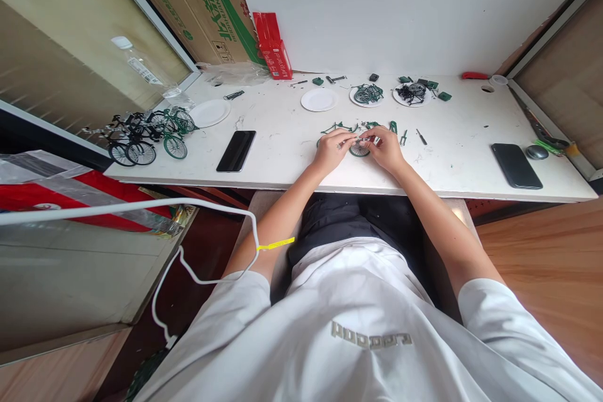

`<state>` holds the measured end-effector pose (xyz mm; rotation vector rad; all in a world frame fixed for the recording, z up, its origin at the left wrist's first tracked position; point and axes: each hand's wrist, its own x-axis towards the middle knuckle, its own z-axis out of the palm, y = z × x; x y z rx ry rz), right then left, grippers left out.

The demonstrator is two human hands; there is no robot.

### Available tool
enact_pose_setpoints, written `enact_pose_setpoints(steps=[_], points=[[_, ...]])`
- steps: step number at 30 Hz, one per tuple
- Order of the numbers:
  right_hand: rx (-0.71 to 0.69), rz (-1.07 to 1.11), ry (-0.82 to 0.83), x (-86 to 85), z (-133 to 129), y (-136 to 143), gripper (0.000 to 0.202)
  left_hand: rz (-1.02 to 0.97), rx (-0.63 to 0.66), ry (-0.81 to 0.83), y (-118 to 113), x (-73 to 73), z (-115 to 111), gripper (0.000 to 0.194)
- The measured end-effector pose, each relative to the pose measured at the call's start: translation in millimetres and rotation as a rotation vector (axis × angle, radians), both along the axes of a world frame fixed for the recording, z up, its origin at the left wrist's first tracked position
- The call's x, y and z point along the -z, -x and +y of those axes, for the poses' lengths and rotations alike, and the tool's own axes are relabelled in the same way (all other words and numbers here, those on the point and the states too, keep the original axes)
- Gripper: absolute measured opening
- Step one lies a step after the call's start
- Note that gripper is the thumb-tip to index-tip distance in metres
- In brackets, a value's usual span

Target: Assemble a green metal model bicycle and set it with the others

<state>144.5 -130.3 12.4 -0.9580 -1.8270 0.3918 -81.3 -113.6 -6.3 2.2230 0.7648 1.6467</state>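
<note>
My left hand (334, 149) and my right hand (385, 148) meet above the front of the white table, fingertips pinched together. Between them is a small model bicycle part, too small to make out fully. A toy bicycle wheel (360, 150) with a thin rim shows just below the fingertips. Green bicycle frame parts lie behind my hands, and a green fork piece (404, 137) is right of my right hand. Near it lies a small screwdriver (421, 137). My fingers partly hide the parts under them.
Assembled model bicycles (141, 135) stand at the left, by an empty plate (210, 113) and a phone (236, 151). Plates of green parts (367, 95) and black parts (413, 94) sit at the back. Another phone (517, 166) lies right. A white cable (188, 201) crosses the lower left.
</note>
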Motion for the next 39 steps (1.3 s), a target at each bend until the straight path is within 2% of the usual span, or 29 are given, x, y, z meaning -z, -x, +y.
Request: enact_pose_setpoints(steps=[10,23,30,39], points=[[0.001,-0.007,-0.031,-0.9,-1.2,0.1,0.013,-0.003,0.008,0.015,0.6,-0.7,-0.7,0.022],[0.02,-0.013,0.007,-2.2,-2.0,0.8,0.018,0.011,0.006,-0.071,1.0,0.8,0.6,0.02],[0.018,-0.014,-0.001,-1.9,-1.8,0.6,0.017,0.02,0.023,-0.041,1.9,-1.3,-1.0,0.024],[0.038,-0.047,0.017,-0.5,-1.1,-0.1,0.018,0.053,-0.007,0.073,2.8,-4.1,-3.7,0.026]])
